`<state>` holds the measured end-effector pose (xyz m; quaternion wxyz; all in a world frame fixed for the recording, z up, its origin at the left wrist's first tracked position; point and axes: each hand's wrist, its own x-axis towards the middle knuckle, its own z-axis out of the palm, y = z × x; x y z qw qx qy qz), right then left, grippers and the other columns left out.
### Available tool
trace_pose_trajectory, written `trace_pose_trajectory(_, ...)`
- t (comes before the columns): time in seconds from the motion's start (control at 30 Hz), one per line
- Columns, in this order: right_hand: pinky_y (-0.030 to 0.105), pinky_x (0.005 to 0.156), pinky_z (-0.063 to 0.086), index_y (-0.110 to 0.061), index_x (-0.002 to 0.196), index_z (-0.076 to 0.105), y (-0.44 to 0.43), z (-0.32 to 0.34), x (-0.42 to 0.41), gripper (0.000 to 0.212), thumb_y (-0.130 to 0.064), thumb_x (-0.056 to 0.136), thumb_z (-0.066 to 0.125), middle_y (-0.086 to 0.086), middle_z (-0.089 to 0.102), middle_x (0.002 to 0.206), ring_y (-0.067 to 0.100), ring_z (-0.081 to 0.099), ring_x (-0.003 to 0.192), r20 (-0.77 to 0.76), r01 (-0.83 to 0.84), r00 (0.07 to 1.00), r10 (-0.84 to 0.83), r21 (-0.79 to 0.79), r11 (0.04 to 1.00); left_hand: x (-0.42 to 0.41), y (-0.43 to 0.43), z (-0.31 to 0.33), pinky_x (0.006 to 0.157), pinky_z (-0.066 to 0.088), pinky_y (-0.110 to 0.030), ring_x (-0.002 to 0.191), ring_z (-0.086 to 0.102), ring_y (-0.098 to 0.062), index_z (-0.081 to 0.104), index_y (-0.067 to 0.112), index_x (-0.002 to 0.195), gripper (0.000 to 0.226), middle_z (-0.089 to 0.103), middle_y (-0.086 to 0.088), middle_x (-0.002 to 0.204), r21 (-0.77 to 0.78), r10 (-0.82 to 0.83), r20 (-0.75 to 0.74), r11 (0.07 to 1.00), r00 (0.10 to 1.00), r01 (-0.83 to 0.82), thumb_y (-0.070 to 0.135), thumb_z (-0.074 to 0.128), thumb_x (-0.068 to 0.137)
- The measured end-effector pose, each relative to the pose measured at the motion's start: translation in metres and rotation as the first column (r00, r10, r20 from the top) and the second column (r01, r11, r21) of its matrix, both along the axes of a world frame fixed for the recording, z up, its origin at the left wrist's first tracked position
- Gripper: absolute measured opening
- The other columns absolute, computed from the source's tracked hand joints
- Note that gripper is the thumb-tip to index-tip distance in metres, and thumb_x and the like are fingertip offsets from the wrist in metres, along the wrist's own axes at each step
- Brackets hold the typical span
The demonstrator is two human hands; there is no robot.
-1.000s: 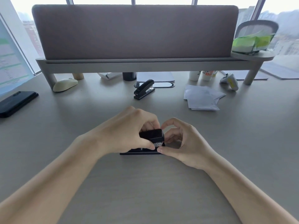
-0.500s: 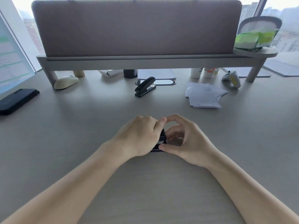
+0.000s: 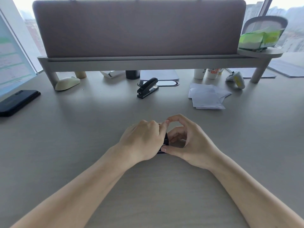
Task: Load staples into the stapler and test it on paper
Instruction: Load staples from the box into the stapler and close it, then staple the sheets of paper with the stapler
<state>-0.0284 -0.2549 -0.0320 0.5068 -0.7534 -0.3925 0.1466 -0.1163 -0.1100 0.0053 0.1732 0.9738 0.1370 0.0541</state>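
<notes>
A small black stapler (image 3: 165, 140) lies on the desk between my two hands, almost wholly covered. My left hand (image 3: 143, 139) presses down over its top, fingers curled around it. My right hand (image 3: 189, 142) cups its front end, thumb against the base and forefinger arched over to meet the left forefinger. Only a dark sliver of the stapler's front shows. No staples are visible. A loose stack of white paper slips (image 3: 207, 96) lies at the back right, apart from both hands.
A second black stapler (image 3: 147, 88) stands at the back centre. A black phone (image 3: 18, 102) lies at the left edge, a cream mouse (image 3: 67, 83) under the monitor shelf (image 3: 148, 62). Cups (image 3: 208, 73) and a game controller (image 3: 236, 79) sit at the back right.
My left hand has pushed the stapler's raised top down and now covers it. The right hand stays at the front end. The view has tilted slightly.
</notes>
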Motion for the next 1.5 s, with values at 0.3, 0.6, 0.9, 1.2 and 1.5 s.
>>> trace_pose_trajectory(0.3,0.029,0.088,0.061,-0.032,0.119,0.062,-0.001,-0.003,0.002,0.058,-0.007,0.076,0.091,-0.003,0.083,0.089,0.015,0.079,0.085,0.029,-0.009,1.000,0.009,0.007,1.000,-0.001,0.002,-0.004,0.082,0.057,-0.050,0.085,0.068,-0.040,0.065,0.020,0.114,0.033,0.052,0.001,0.067,-0.004,0.000,0.023,1.000,1.000,0.000,0.029,0.034,0.112)
trace_pose_trajectory(0.6,0.042,0.099,0.061,-0.030,0.117,0.067,-0.012,0.006,0.003,0.053,-0.019,0.072,0.093,0.000,0.083,0.096,0.017,0.080,0.094,-0.021,-0.072,0.997,0.071,-0.037,0.997,-0.006,-0.003,0.001,0.068,0.038,-0.035,0.069,0.052,-0.031,0.037,0.025,0.056,0.061,0.048,0.002,0.059,-0.053,-0.017,0.000,0.998,1.000,0.017,0.052,0.024,0.110)
trace_pose_trajectory(0.9,0.012,0.077,0.047,-0.015,0.088,0.074,-0.020,0.024,0.072,0.030,-0.036,0.104,0.062,-0.007,0.078,0.091,0.010,0.072,0.086,0.133,0.478,0.863,-0.487,0.096,0.873,-0.001,0.011,0.009,0.072,0.039,-0.036,0.070,0.050,-0.014,0.043,0.020,0.065,0.053,0.051,0.005,0.070,-0.144,0.047,0.145,0.989,0.988,-0.026,0.048,0.030,0.109)
trace_pose_trajectory(1.2,0.036,0.123,0.032,-0.020,0.130,0.070,-0.031,-0.003,0.110,0.033,-0.037,0.104,0.059,0.002,0.056,0.152,0.025,0.044,0.148,0.511,0.501,0.811,-0.286,-0.354,0.790,0.022,0.028,0.001,0.087,0.043,-0.034,0.099,0.055,-0.019,0.064,0.020,0.097,0.033,0.056,0.010,0.093,-0.167,0.040,0.262,0.986,0.964,0.004,0.038,0.039,0.107)
trace_pose_trajectory(1.5,0.036,0.126,0.025,-0.026,0.151,0.053,-0.032,-0.005,0.108,0.047,-0.042,0.106,0.053,0.003,0.038,0.170,0.024,0.031,0.159,0.523,0.491,0.822,-0.224,-0.451,0.746,0.022,0.020,-0.005,0.088,0.053,-0.042,0.099,0.060,-0.012,0.066,0.025,0.092,0.030,0.062,0.014,0.098,-0.192,0.021,0.364,0.980,0.931,0.052,0.038,0.042,0.105)
